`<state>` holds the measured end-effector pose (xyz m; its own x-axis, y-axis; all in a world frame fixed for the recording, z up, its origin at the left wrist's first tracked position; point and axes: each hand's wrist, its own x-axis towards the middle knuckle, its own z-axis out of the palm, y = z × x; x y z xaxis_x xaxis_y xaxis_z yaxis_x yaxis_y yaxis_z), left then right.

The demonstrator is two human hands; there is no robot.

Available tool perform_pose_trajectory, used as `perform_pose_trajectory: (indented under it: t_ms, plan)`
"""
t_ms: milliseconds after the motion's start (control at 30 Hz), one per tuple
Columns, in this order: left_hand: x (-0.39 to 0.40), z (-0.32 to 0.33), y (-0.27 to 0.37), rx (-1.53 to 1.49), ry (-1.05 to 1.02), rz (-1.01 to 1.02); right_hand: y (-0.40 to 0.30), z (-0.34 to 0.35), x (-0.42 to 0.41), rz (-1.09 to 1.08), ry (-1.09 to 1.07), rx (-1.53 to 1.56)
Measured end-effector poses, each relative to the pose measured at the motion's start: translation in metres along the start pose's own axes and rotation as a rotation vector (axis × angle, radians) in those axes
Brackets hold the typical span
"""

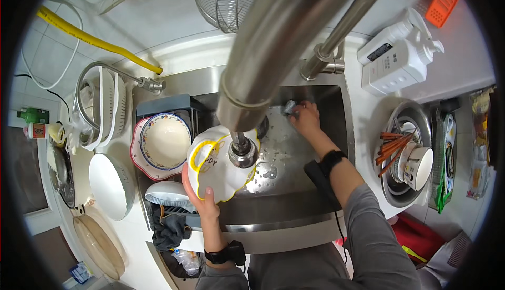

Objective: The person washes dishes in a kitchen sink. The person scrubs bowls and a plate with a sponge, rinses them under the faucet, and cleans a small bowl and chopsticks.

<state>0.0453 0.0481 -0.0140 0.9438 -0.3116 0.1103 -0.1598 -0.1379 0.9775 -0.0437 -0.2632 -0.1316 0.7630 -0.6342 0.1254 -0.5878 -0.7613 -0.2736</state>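
Note:
My left hand (pixel 206 201) grips the edge of a white dish with a wavy yellow rim (pixel 219 183), which is tilted below the faucet head (pixel 243 152). The faucet hides part of the dish. In the back right of the stainless steel sink (pixel 272 195), my right hand (pixel 307 118) has its fingers on a small grey scrubber (pixel 290 107), apparently a steel wool pad. Water drops lie on the sink floor between the hands. Left of the dish, a cream bowl with a patterned rim (pixel 165 141) rests on a red-rimmed dish (pixel 136 144).
A pale bowl (pixel 167 192) and a dark cloth (pixel 169 229) are at the sink's left front. A large white bowl (pixel 110 187) stands farther left. On the right are a metal basin (pixel 388 195) with chopsticks (pixel 394 148) and bowls, and white pump bottles (pixel 396 67). The faucet arches overhead.

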Motion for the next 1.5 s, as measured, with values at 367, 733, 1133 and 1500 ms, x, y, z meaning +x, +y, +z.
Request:
perform_pose_trajectory:
  t_ms: [367, 733, 1133, 1500]
  plan:
    - [0.011, 0.012, -0.036, -0.277, 0.099, -0.102, -0.038, 0.041, 0.002, 0.030, -0.292, 0.171]
    - [0.052, 0.045, -0.004, -0.454, 0.023, -0.041, -0.084, 0.004, -0.078, -0.225, -0.591, 0.311]
    - [0.048, 0.038, -0.005, -0.546, -0.016, 0.031, 0.042, 0.008, 0.031, -0.288, -0.529, -0.606]
    - [0.048, 0.037, -0.012, -0.581, -0.001, 0.054, 0.038, 0.044, -0.071, 0.015, -0.422, 0.045]
